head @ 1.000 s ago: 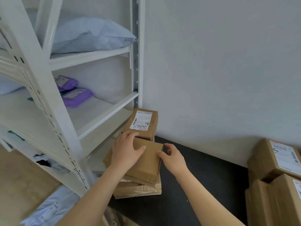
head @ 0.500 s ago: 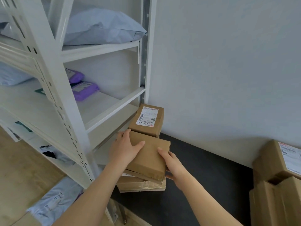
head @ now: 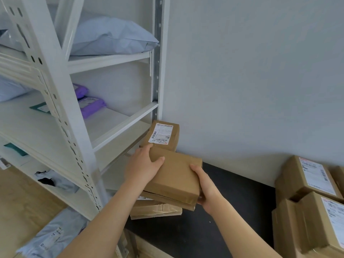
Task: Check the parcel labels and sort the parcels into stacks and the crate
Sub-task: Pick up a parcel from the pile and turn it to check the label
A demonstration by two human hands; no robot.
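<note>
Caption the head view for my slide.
Left hand and right hand grip a plain brown parcel over a stack beside white shelving.

Your black tabletop (head: 232, 211) carries a stack of flat brown parcels (head: 156, 209) at its left edge. A labelled box (head: 163, 135) sits just beyond it against the wall, and two larger labelled cartons (head: 307, 183) are at the right. On your left, the white shelf (head: 111, 58) holds a grey mailer bag (head: 111, 36) up top, with purple packets (head: 92, 107) and a green packet (head: 40, 108) on the board below. Another grey mailer (head: 54, 233) lies on the wooden floor (head: 18, 202).
</note>
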